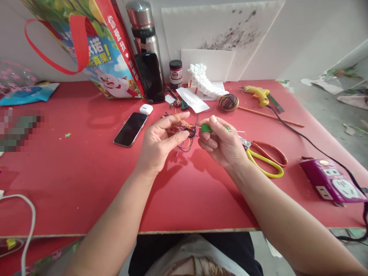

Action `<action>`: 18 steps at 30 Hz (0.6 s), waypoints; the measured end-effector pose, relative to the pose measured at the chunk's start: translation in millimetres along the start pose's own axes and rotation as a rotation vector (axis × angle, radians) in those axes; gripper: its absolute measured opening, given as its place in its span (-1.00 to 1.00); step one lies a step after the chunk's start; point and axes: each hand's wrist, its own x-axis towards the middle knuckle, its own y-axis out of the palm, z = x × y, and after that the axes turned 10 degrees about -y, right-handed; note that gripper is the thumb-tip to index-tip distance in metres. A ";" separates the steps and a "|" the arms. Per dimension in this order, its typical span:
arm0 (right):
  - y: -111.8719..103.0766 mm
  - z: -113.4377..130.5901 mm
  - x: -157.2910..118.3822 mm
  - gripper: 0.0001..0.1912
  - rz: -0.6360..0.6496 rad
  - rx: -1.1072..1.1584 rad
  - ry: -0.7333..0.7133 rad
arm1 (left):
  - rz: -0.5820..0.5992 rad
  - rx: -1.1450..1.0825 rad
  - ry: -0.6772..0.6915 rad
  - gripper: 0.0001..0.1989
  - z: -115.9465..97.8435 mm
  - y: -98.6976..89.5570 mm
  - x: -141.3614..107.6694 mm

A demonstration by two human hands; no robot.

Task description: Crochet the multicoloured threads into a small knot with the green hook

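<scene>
My left hand [161,140] pinches a small piece of dark blue and orange yarn work [190,132] between thumb and fingers, with an orange strand running over the index finger. In my right hand [221,142] is a thin metal hook with a green handle [206,128]. The hook's left end meets the yarn piece, and its other metal end sticks out to the right. Loose yarn strands dangle below the piece. Both hands are raised over the red table [100,195].
Scissors [266,157] lie right of my right hand, near a purple power box [333,182]. Behind are a yarn ball [228,102] with a stick, a yellow glue gun [257,94] and a white knobbly model [205,82]. A phone [130,129] lies at left.
</scene>
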 end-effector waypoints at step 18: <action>7.6 -14.4 -2.3 -0.55 -0.045 0.156 0.068 | -0.099 0.033 0.075 -0.77 9.1 6.3 2.6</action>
